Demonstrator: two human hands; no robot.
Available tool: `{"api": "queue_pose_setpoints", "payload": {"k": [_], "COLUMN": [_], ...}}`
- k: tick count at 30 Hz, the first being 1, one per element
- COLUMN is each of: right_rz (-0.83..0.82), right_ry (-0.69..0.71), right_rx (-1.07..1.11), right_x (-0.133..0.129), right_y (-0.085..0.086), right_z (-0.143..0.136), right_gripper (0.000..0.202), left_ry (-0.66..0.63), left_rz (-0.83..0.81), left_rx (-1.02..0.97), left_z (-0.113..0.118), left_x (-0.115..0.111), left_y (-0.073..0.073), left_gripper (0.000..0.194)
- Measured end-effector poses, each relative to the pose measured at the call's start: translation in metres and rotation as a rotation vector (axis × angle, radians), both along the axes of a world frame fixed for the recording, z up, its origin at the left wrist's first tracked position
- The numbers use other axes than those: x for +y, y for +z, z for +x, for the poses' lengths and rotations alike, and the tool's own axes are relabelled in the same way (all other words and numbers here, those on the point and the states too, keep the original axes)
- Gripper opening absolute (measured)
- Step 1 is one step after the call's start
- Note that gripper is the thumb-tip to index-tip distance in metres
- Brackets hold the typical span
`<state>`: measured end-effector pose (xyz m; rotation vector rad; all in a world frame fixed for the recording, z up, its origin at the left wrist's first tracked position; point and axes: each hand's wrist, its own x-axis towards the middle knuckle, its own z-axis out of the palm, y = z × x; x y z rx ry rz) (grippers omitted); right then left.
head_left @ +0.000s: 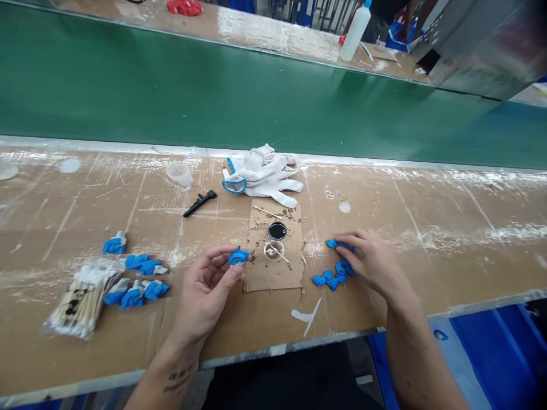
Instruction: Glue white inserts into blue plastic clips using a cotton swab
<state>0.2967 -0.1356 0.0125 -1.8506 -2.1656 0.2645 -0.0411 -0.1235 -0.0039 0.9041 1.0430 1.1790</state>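
My left hand (209,287) pinches a small blue ring-shaped piece (238,257) between thumb and fingers, left of a cardboard piece (273,279). Over on the right, my right hand (363,253) has its fingertips closed at a small blue piece (331,244). Just below those fingers lies a loose pile of small blue pieces (332,280). The cardboard carries a round cup of black liquid (277,230), a clear cup (273,250) with a cotton swab (281,257) resting across it, and another cotton swab (267,212).
White gloves with blue cuffs (265,173) lie behind the cardboard. A black clip-like tool (200,203) is to their left. Several blue-and-white pieces (133,295) sit beside a bag of cotton swabs (88,302). A green belt (213,97) runs behind; a bottle (356,31) stands beyond.
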Motion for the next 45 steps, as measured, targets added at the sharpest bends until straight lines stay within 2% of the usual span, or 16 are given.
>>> {"api": "queue_pose_setpoints", "payload": {"k": [5,7,10,14,17,20,23,27,32,35,40,45], "right_rz": [-0.036,-0.027,-0.065,-0.038,0.035,0.146,0.226,0.204,0.203,0.207,0.310,0.500], "right_ry": [0.094,0.148,0.202,0.165,0.144,0.139,0.237,0.434,0.451,0.437,0.262,0.304], "right_rx": [-0.018,-0.016,-0.015,0.012,0.155,0.408,0.590,0.676,0.755,0.780,0.772,0.703], "right_x": [0.009,0.011,0.015,0.018,0.010,-0.003,-0.013,-0.010,-0.003,-0.006,-0.013,-0.013], "right_y": [0.008,0.007,0.003,0.007,0.019,0.031,0.041,0.048,0.052,0.051,0.036,0.020], "right_z": [0.000,-0.002,-0.009,-0.015,-0.020,-0.038,-0.069,-0.108,-0.121,-0.124,-0.143,-0.158], "right_gripper": [0.022,0.028,0.022,0.023,0.018,0.014,0.032,0.036,0.033,0.029,0.024,0.029], "left_ry": [-0.039,-0.042,-0.039,-0.053,-0.064,-0.106,-0.205,-0.316,-0.346,-0.328,-0.244,-0.236], "left_rz": [0.050,0.042,0.026,0.032,0.030,0.009,0.016,0.020,0.006,0.019,0.128,0.164], "left_rx": [0.014,0.011,-0.001,-0.049,-0.097,-0.147,-0.188,-0.213,-0.269,-0.265,-0.261,-0.341], "left_z": [0.003,0.004,0.004,0.006,0.008,0.008,0.007,0.004,0.002,0.003,0.009,0.006], "left_x": [0.000,0.001,0.001,0.001,0.001,0.000,-0.001,-0.002,-0.005,-0.007,-0.007,-0.008], "left_y": [-0.001,-0.001,0.000,0.003,0.005,0.007,0.010,0.014,0.013,0.009,0.006,0.007], "left_gripper": [0.024,0.027,0.032,0.030,0.030,0.030,0.028,0.027,0.026,0.027,0.028,0.031]}}
